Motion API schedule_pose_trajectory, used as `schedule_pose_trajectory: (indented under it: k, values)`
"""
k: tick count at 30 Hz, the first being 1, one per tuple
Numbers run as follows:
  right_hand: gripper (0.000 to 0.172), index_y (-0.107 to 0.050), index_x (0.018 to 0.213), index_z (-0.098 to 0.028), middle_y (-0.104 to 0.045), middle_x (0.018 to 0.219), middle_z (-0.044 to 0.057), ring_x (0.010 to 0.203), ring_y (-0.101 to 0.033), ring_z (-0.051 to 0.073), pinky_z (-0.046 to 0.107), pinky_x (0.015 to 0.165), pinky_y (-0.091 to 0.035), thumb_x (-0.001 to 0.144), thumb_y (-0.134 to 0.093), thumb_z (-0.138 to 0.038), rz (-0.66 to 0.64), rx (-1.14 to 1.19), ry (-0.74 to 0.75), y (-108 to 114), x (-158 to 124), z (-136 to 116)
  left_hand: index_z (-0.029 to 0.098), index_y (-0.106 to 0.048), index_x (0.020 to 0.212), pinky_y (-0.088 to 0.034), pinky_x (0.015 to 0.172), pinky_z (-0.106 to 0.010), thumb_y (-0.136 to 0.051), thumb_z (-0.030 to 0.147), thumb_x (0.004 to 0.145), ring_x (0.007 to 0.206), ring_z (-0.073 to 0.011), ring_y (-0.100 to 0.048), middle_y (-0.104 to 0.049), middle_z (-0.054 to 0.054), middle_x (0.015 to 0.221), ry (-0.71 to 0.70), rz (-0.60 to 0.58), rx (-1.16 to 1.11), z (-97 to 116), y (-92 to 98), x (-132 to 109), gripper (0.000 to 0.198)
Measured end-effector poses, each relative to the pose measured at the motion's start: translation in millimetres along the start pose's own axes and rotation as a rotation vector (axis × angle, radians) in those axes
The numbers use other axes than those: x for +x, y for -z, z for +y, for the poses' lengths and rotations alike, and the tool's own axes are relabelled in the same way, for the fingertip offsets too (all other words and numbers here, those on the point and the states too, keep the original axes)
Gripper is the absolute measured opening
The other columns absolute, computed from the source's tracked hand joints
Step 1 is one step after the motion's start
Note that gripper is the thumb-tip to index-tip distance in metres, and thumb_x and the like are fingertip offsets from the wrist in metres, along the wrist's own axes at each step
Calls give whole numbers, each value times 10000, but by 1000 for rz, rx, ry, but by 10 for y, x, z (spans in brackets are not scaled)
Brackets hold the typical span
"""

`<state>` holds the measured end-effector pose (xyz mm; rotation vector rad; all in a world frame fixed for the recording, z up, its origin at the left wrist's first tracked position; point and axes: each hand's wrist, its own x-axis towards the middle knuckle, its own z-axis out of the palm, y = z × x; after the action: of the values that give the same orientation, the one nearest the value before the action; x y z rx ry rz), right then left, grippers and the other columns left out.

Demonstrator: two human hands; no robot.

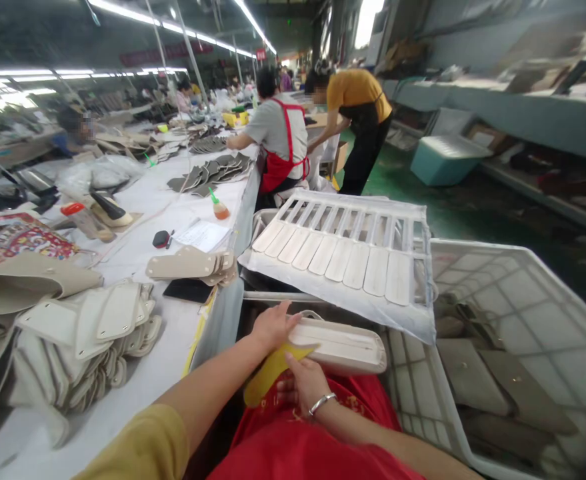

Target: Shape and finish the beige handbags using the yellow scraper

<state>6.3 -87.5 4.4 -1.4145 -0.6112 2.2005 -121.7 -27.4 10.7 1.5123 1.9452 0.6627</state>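
A cream bag (340, 343) with a rounded end and a stitched edge lies across my lap, over the red apron. My left hand (273, 327) grips its left end, beside a thin looped strap. In my right hand (309, 383) is a flat yellow hooked tool (265, 379); my thumb presses on it, and its pointed tip touches or nearly touches the bag's near left corner. The fingers under the tool are partly hidden. Just beyond the bag rests a white slotted tray (420, 273) holding a row of cream rounded strips (310, 257).
On the left, a white-covered table (137, 263) carries piled cream pieces (93, 320), a phone (187, 290) and a glue bottle (219, 205). A white basket (453, 407) with grey-beige bags stands at right. Two people (287, 133) work ahead.
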Motion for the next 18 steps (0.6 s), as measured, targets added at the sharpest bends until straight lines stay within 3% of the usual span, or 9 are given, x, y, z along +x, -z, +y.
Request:
schedule_pose_trajectory:
  k: [3, 5, 9, 13, 18]
  values:
    - [265, -512, 713, -174, -559, 503, -25, 346, -462, 87, 201, 339, -389, 718, -609, -420, 19, 4, 84, 171, -102, -36, 146, -385, 1295, -455, 816, -341, -116, 538, 894, 965, -217, -610, -620, -149, 1112, 27, 0, -247, -146, 105, -103, 622]
    - [265, -532, 743, -167, -604, 567, -3, 392, -492, 92, 205, 377, -410, 703, -627, -411, 40, 54, 211, 311, -177, -132, 134, -360, 1311, -479, 786, -324, -24, 500, 902, 995, -198, -608, -583, -151, 1188, 73, -6, -446, -289, 140, -205, 644]
    - [320, -523, 907, -191, -663, 819, 25, 604, -609, 147, 266, 550, -499, 673, -658, -364, 79, 219, 413, 408, -253, -506, 178, -493, 1224, -439, 885, -308, -429, 425, 850, 1148, -206, -510, -512, -91, 1298, 185, -61, -1034, -507, 81, -424, 453]
    - [342, -486, 949, -205, -663, 848, 37, 569, -605, 158, 323, 562, -499, 670, -650, -316, -11, 149, 450, 104, -112, -914, 174, -540, 1196, -369, 971, -318, -593, 298, 750, 1156, -219, -495, -554, -74, 1256, 185, -66, -1269, -557, 5, -507, 465]
    - [317, -438, 809, -202, -544, 610, -74, 460, -448, 54, 209, 479, -406, 607, -682, -180, -266, 35, 502, -500, 296, -1133, 143, -532, 1200, -373, 945, -345, -628, 245, 706, 1096, -242, -530, -587, -95, 1199, 156, -92, -1288, -609, 23, -447, 514]
